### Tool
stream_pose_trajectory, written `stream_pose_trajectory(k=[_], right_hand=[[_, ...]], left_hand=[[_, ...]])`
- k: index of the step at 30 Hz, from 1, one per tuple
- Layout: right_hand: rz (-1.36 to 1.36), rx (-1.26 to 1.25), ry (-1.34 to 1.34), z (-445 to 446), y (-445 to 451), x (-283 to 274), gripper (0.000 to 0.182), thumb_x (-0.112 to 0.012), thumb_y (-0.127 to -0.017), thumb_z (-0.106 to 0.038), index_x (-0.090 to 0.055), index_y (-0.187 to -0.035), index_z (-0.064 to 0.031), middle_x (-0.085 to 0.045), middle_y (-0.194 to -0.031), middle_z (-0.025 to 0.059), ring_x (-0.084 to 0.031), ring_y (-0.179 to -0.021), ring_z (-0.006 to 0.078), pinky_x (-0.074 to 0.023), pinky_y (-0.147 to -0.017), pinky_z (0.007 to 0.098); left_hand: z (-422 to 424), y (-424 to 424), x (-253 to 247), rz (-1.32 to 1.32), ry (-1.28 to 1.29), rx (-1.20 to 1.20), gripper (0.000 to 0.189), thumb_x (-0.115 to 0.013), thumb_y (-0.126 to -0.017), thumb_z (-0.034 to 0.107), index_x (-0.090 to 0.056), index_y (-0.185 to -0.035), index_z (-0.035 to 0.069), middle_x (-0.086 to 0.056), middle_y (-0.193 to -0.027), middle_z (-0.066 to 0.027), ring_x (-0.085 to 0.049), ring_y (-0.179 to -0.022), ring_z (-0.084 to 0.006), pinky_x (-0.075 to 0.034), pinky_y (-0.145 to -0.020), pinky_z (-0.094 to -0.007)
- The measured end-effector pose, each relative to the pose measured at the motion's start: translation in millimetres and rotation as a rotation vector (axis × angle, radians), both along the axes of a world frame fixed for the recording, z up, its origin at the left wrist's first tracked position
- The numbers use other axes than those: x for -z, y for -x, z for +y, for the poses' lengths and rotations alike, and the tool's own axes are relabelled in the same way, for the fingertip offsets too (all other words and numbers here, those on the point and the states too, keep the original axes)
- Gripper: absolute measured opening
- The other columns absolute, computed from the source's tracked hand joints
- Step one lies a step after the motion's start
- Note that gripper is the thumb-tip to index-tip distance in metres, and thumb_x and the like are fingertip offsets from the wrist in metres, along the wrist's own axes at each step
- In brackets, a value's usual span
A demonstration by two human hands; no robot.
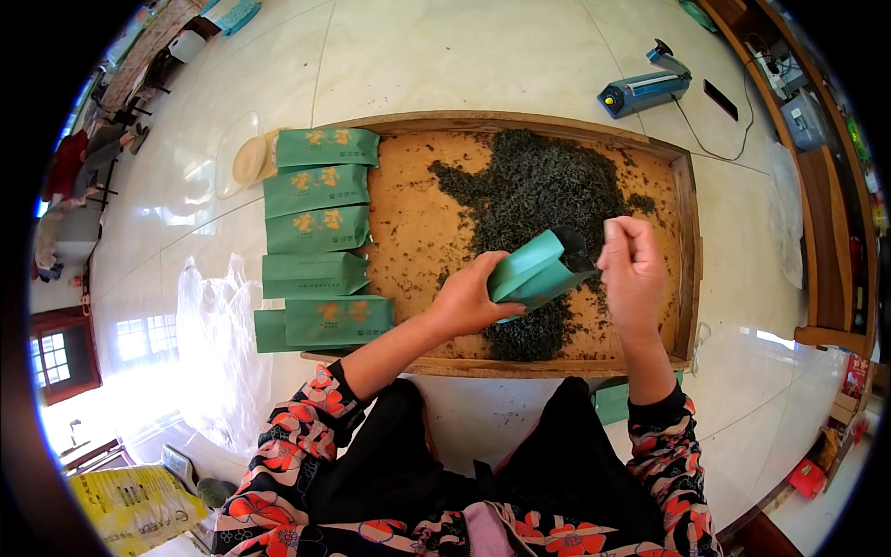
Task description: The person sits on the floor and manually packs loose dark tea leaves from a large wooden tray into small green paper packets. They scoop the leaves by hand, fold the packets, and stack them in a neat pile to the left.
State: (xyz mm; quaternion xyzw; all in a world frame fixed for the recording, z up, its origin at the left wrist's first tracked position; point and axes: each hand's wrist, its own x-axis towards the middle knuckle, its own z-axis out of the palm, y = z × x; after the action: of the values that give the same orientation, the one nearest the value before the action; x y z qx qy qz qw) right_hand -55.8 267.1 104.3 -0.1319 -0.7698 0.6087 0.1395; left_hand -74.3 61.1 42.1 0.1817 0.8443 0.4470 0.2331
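Note:
My left hand (473, 296) grips a green foil tea bag (532, 271) by its lower part, tilted with its dark mouth towards the upper right. Just right of that mouth is my right hand (632, 268), its fingers curled in; nothing shows in it, though the inside of the fist is hidden. Both are above a shallow wooden tray (418, 278). A heap of dark, curled tea leaves (550, 181) lies in the tray, partly behind the bag and my hands. Several green tea bags (317, 230) with printed writing lie in a column along the tray's left side.
Beyond the tray, a blue impulse heat sealer (644, 90) stands on the tiled floor beside a black phone (720, 99). A clear plastic container (243, 157) is at the upper left. Clear plastic bags (219, 348) lie left, near a yellow printed bag (136, 508). Wooden furniture (828, 244) borders the right.

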Motion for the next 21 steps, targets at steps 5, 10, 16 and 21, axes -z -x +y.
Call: stream_pose_trajectory(k=[5,10,16,21], right_hand=[[-0.135,-0.012,0.216,12,-11,22,0.018,-0.049,-0.093,-0.019,-0.056,-0.101,-0.0053,-0.06,-0.082,0.0019,-0.054,-0.072,0.0085,-0.0436,-0.067,0.0219],[-0.497,-0.118,0.782,-6,-34,61,0.042,-0.037,-0.095,-0.041,-0.051,-0.115,-0.0074,-0.056,-0.113,0.0063,-0.053,-0.103,0.018,-0.0418,-0.085,0.032],[-0.495,-0.172,1.494,-17,-52,107,0.052,-0.037,-0.092,-0.05,-0.048,-0.12,-0.007,-0.053,-0.119,0.0113,-0.051,-0.109,0.0263,-0.0405,-0.092,0.0409],[-0.603,-0.137,1.572,-26,-43,98,0.042,-0.045,-0.091,-0.042,-0.057,-0.109,-0.0058,-0.063,-0.101,0.0107,-0.061,-0.093,0.0245,-0.0485,-0.084,0.0381]], left_hand=[[-15,-4,-10,0.021,-0.233,-0.111,0.071,-0.078,-0.066,0.021,-0.042,-0.124,0.003,-0.054,-0.107,-0.0145,-0.055,-0.101,-0.0258,-0.044,-0.086,-0.0344],[-15,-12,-37,0.042,-0.508,-0.183,0.076,-0.083,-0.06,0.018,-0.043,-0.123,0.002,-0.05,-0.113,-0.0099,-0.051,-0.104,-0.0222,-0.04,-0.091,-0.0332],[3,-26,-43,0.078,-0.704,0.006,0.099,-0.083,-0.061,0.018,-0.021,-0.136,0.002,-0.034,-0.132,-0.0186,-0.04,-0.121,-0.0299,-0.037,-0.098,-0.037],[5,-33,-21,0.182,-0.506,0.138,0.101,-0.082,-0.062,0.015,-0.016,-0.138,0.005,-0.033,-0.136,-0.0195,-0.038,-0.124,-0.0303,-0.036,-0.099,-0.038]])
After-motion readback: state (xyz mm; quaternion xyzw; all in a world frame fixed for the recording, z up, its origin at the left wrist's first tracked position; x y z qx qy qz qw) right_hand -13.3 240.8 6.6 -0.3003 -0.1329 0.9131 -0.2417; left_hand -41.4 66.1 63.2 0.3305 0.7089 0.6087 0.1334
